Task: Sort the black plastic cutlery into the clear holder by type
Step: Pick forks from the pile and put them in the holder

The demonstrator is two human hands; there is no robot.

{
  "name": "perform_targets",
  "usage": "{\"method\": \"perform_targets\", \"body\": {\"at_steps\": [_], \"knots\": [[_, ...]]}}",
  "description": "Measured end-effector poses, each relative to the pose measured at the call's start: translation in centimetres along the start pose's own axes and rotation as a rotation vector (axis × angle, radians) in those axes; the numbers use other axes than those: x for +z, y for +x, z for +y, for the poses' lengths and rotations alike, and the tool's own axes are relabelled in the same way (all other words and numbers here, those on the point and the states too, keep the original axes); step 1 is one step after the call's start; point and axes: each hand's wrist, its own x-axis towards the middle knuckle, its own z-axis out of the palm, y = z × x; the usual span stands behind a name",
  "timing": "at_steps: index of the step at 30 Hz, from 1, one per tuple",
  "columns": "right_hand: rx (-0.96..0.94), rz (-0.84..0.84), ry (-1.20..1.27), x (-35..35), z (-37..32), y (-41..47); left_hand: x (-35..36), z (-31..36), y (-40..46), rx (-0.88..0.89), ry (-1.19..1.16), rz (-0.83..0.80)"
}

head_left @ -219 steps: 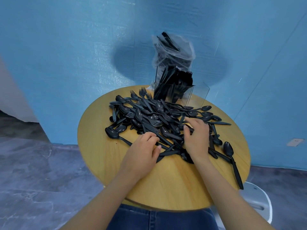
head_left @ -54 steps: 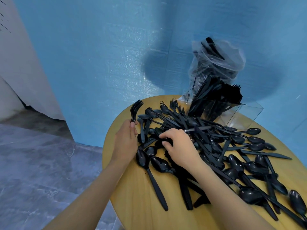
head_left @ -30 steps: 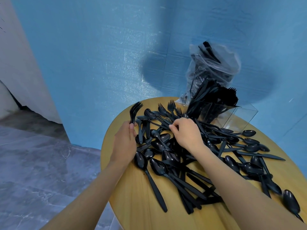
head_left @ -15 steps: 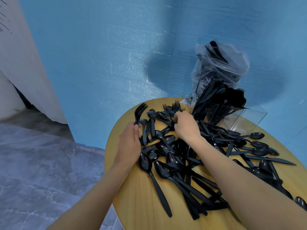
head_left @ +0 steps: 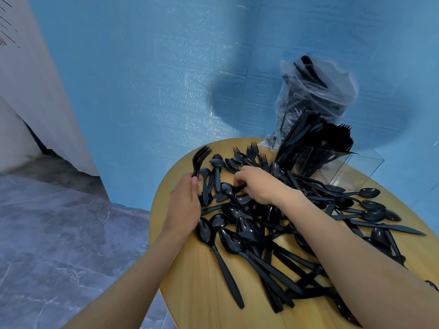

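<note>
Your left hand (head_left: 184,205) is gripping a bunch of forks (head_left: 200,157), tines up, collecting one type. Just right of it, your right hand (head_left: 257,186), fingers curled, is digging into the cutlery pile (head_left: 273,224); whether it is pinching anything, I cannot tell. Beyond it, the clear holder (head_left: 356,169) is waiting.

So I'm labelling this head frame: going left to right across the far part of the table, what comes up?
Left hand gripping a bunch of forks → right hand → clear holder.
</note>
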Motion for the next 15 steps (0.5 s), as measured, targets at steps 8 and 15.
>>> {"method": "perform_targets", "body": {"at_steps": [8, 15], "knots": [[0.073, 0.206, 0.126, -0.2, 0.7, -1.2, 0.1, -0.3, 0.0, -0.006, -0.03, 0.0], [0.14, 0.464, 0.685, -0.5, 0.8, -3.4, 0.0, -0.2, 0.0, 0.002, -0.004, -0.016]]}}
